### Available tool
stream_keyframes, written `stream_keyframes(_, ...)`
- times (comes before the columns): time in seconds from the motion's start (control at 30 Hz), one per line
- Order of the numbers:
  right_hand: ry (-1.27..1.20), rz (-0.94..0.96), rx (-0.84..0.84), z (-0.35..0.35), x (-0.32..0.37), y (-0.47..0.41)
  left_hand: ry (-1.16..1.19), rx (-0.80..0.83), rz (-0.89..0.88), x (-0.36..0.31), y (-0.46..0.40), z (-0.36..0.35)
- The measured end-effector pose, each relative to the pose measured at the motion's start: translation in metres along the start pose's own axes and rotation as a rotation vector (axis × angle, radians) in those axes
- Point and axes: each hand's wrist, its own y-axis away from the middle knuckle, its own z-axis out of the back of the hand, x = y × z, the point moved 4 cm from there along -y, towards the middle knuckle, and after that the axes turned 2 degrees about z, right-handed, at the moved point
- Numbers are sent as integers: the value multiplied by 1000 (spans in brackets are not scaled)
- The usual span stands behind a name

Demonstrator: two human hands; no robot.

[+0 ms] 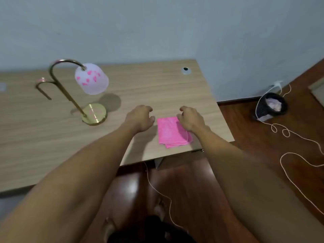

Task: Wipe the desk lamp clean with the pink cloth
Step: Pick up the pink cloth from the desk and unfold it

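A folded pink cloth (171, 132) lies flat near the desk's front right corner. My right hand (190, 118) hovers over its upper right part, fingers curled and apart, holding nothing. My left hand (141, 118) is just left of the cloth, fingers loosely curled, empty. The desk lamp (78, 90) stands at the left of the desk: a round brass base (94, 114), a curved brass neck and a frosted white shade with pink marks (92, 78). A second short brass hook branches to its left.
The wooden desk (157, 88) ends close to the cloth at the right and front edges. A cable hole (185, 69) sits at the back. On the floor to the right are a dark bin (273, 106) and a looping cord (289, 155).
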Motion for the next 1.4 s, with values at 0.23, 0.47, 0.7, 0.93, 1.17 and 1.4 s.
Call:
stream_keyframes(0.23,-63,59,173,-44,-45,-31,61,86,26,-1,-23,-65)
stream_keyframes(0.47,-39,125,110,-69,-62,-55,148,47,36,-8,-49,-94)
stream_keyframes(0.7,-407,42,117,-64,-56,-52,299,18,175,-8,-58,-98)
stream_keyframes(0.93,-801,-26,368,-31,-35,-27,703,110,193,-16,-39,-45)
stream_keyframes(1.17,-682,119,449,22,44,-28,765,-35,80,-20,-10,57)
stream_keyframes(1.4,-717,186,352,64,129,-32,813,-246,60,-3,18,143)
